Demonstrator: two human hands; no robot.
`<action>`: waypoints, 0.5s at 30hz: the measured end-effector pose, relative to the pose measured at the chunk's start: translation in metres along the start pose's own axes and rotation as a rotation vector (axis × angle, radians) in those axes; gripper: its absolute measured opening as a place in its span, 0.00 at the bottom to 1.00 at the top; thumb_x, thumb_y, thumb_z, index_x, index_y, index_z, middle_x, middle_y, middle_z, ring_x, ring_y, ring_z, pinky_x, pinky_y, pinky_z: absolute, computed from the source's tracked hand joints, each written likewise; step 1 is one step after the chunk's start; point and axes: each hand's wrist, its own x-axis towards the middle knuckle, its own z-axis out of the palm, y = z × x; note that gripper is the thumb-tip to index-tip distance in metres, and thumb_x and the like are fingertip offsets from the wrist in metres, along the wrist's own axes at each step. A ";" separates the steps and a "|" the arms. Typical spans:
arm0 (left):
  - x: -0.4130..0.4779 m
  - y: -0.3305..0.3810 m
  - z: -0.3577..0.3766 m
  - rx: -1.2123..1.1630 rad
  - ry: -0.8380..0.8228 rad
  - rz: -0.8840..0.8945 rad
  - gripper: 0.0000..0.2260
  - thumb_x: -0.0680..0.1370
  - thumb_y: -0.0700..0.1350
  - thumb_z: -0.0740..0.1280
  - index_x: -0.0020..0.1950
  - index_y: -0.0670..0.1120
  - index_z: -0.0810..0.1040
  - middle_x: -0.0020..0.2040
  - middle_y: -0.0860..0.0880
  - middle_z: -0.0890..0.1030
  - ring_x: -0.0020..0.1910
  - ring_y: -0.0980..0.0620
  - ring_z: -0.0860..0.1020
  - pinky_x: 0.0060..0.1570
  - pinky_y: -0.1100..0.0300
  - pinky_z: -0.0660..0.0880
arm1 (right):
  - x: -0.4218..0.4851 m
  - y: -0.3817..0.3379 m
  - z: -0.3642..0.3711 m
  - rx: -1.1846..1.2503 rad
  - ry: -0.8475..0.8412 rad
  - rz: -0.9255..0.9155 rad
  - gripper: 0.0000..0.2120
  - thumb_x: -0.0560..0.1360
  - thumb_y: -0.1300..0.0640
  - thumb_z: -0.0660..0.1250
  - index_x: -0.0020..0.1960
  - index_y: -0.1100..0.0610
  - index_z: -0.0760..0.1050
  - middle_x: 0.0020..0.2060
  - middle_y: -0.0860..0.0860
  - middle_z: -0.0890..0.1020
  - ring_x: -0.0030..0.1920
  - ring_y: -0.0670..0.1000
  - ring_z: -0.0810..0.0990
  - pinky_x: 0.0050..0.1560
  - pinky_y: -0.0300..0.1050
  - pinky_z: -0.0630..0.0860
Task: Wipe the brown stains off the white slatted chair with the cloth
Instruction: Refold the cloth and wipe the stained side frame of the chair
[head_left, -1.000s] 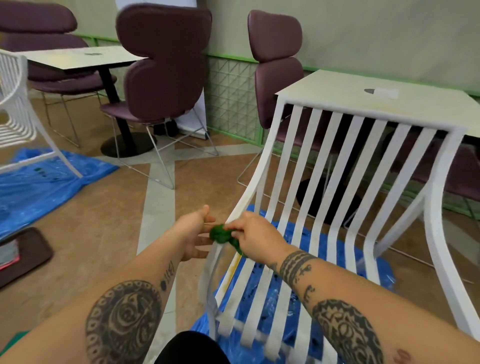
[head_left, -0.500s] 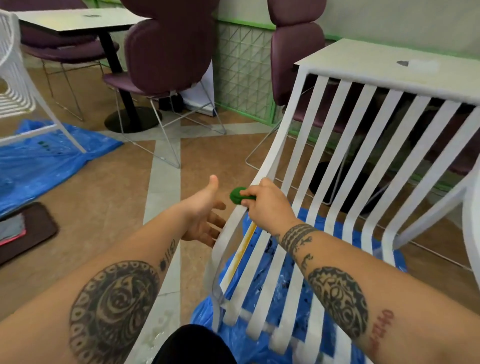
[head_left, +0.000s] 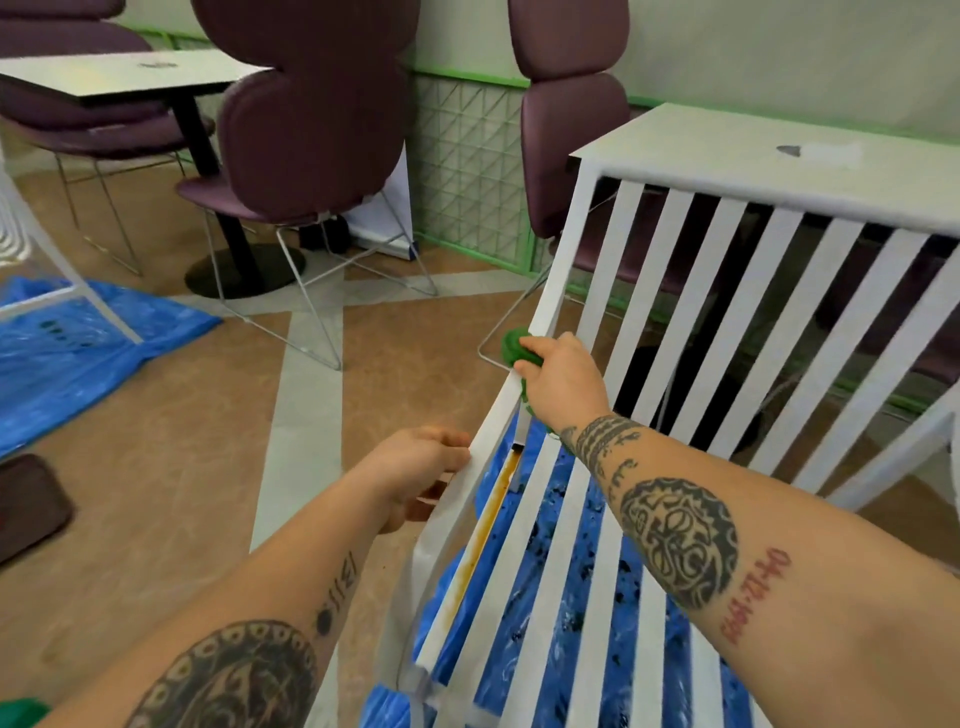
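Head view. You stand over the white slatted chair, which rests on blue plastic sheeting spread on a tan floor crossed by pale grey bands. Beyond the chair's left rail stand purple padded chairs on wire legs and a white-topped pedestal table; directly behind the chair's top rail sits a second white table, and a pale wall with green trim closes the room. A second blue sheet lies far left of the chair.

Readable writing: red digits tattooed on your right forearm, seemingly "04-12-1992".

Your right hand is clenched around the green cloth, pressing it against the chair's left rail partway up the back. Your left hand curls around the same rail lower down. The brown stain runs along the slat just inside that rail, below the cloth and beside your left hand.
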 end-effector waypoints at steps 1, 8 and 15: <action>0.003 0.001 0.000 0.015 -0.003 0.002 0.08 0.81 0.45 0.67 0.58 0.54 0.82 0.54 0.46 0.83 0.53 0.45 0.82 0.55 0.47 0.81 | 0.000 0.001 0.002 -0.042 -0.045 -0.030 0.16 0.83 0.52 0.63 0.70 0.52 0.76 0.52 0.51 0.67 0.55 0.57 0.76 0.58 0.48 0.74; 0.008 0.000 0.000 -0.106 -0.045 -0.085 0.10 0.81 0.42 0.66 0.57 0.53 0.84 0.55 0.42 0.84 0.52 0.43 0.82 0.47 0.49 0.82 | -0.046 -0.003 0.020 0.067 -0.144 -0.036 0.13 0.83 0.54 0.62 0.64 0.50 0.80 0.51 0.46 0.66 0.49 0.51 0.74 0.55 0.44 0.76; 0.002 -0.005 -0.012 -0.525 0.089 -0.142 0.13 0.83 0.53 0.57 0.56 0.47 0.77 0.61 0.44 0.82 0.53 0.41 0.80 0.46 0.46 0.75 | -0.112 -0.025 0.018 0.079 -0.246 -0.122 0.14 0.83 0.50 0.59 0.66 0.46 0.78 0.49 0.49 0.67 0.48 0.52 0.73 0.50 0.47 0.74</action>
